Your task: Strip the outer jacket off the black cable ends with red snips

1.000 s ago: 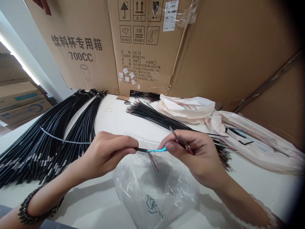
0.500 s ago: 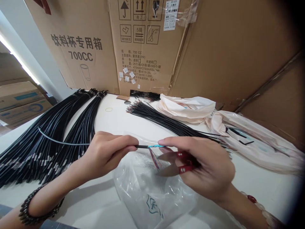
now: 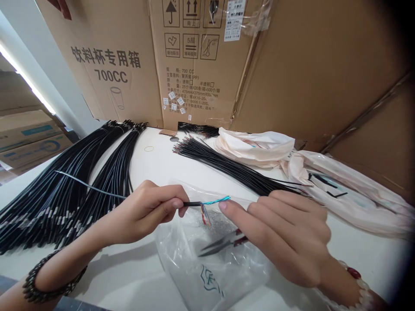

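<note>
My left hand [image 3: 147, 214] is closed in a pinch on a black cable [image 3: 192, 204] near its stripped end. From that end a twist of light blue wires [image 3: 216, 201] sticks out to the right. Several thinner coloured wires [image 3: 205, 217], red and purple among them, hang down from the same place. My right hand [image 3: 288, 237] is curled around snips with red handles [image 3: 222, 245], their blades pointing left and nearly together. One fingertip of that hand lies just beneath the blue twist's tip; whether it touches is unclear. The snips' grip is mostly hidden by the hand.
Below the hands lies a clear plastic bag [image 3: 194, 263] with small scraps in it. Black cable bundles [image 3: 74, 181] cover the table's left side. Another black bundle [image 3: 223, 166] lies behind my right hand, beside white wrapped bags [image 3: 343, 190]. Large cardboard boxes [image 3: 129, 95] wall off the back.
My right hand has released its pinch on the blue wires and turned over, shifting slightly right. The snips' blades swung downward and came closer together. The coloured wires hang more steeply.
</note>
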The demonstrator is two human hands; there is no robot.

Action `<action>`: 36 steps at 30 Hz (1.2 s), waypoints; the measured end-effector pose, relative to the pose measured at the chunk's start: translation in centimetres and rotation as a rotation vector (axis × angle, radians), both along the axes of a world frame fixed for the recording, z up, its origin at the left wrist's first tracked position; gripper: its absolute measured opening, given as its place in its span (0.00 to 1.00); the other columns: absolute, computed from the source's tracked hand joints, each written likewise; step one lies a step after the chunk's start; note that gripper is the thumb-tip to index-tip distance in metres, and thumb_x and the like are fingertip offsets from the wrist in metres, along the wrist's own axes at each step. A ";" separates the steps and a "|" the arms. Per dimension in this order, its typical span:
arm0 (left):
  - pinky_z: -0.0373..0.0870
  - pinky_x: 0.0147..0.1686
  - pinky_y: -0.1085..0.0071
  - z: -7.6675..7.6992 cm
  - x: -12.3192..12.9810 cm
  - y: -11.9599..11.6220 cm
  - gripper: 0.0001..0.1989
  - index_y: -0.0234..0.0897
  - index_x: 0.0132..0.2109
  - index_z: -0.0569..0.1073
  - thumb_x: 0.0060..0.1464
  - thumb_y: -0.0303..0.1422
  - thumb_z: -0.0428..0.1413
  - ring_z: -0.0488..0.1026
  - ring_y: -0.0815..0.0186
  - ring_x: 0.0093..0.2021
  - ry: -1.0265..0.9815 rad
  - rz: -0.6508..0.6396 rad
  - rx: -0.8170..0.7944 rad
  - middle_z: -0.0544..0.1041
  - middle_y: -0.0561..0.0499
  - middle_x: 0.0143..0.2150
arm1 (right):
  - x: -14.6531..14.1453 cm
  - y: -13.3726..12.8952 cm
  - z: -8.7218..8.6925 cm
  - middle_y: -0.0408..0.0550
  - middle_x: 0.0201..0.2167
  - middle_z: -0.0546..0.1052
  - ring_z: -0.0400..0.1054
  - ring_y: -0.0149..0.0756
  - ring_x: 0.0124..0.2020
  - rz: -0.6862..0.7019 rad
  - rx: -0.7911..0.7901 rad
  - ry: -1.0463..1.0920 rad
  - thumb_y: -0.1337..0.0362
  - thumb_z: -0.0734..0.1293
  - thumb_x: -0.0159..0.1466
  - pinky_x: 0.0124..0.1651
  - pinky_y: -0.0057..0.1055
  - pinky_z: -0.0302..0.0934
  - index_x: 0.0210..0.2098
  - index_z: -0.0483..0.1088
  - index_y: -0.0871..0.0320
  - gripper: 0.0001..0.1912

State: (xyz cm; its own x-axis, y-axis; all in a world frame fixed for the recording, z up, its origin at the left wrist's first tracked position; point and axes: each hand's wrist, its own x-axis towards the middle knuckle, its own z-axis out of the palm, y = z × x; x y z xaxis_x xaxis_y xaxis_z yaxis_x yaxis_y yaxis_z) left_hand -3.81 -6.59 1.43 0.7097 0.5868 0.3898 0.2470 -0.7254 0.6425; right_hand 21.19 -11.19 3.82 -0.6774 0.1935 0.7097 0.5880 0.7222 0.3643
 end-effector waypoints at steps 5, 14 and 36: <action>0.57 0.22 0.82 -0.1 -0.1 0.1 0.16 0.35 0.35 0.69 0.67 0.34 0.43 0.58 0.77 0.19 0.024 -0.001 0.010 0.63 0.59 0.19 | -0.3 0.4 -0.3 0.40 0.16 0.69 0.59 0.29 0.17 -0.017 -0.065 0.089 0.69 0.63 0.67 0.23 0.32 0.50 0.43 0.73 0.64 0.08; 0.56 0.22 0.81 -0.3 -0.1 0.1 0.14 0.36 0.36 0.69 0.67 0.34 0.43 0.57 0.77 0.19 0.047 -0.007 0.041 0.62 0.60 0.20 | -0.7 1.0 -0.7 0.38 0.18 0.73 0.60 0.27 0.17 -0.015 -0.197 0.137 0.68 0.63 0.67 0.23 0.30 0.50 0.37 0.70 0.60 0.04; 0.59 0.24 0.81 0.1 0.1 0.3 0.14 0.35 0.34 0.68 0.67 0.31 0.43 0.62 0.76 0.23 0.038 0.012 0.115 0.67 0.57 0.24 | -0.6 1.0 -0.7 0.38 0.20 0.73 0.65 0.27 0.20 0.011 -0.225 0.041 0.73 0.58 0.65 0.24 0.32 0.51 0.46 0.67 0.62 0.12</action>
